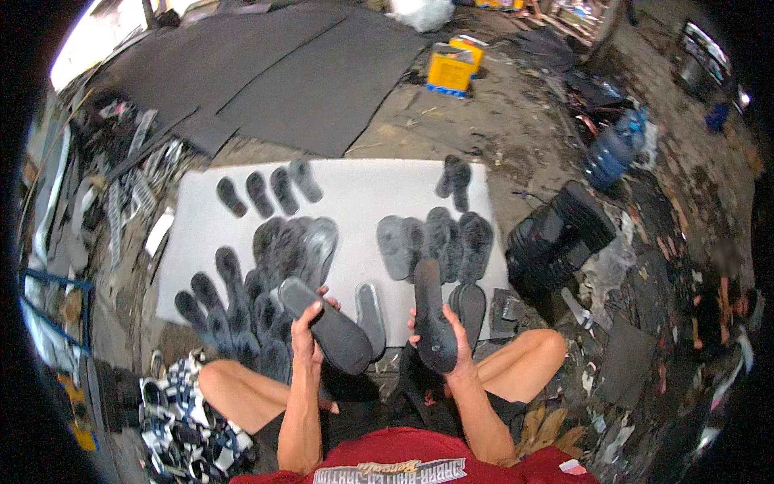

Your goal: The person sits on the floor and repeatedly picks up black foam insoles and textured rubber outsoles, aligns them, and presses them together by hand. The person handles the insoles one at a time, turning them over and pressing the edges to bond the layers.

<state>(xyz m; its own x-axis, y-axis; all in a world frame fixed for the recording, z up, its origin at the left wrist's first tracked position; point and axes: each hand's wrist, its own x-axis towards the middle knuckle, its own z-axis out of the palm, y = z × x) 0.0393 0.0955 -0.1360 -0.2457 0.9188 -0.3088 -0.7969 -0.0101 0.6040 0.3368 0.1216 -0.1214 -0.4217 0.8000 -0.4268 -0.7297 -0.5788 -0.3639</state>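
Observation:
My left hand is closed around a dark shoe sole, which tilts with its upper end to the left. A second dark sole stands nearly upright in my right hand, the thumb and fingers at its sides. Both soles are held above my lap, apart from each other. Between them a grey-edged sole lies at the near edge of a white sheet. More dark soles lie on the sheet in overlapping groups, at the left and at the right.
Large dark rubber sheets cover the floor at the far left. A black bulky container stands right of the white sheet, with a blue water jug beyond. Behind is a yellow box. Blue-and-white straps pile by my left knee.

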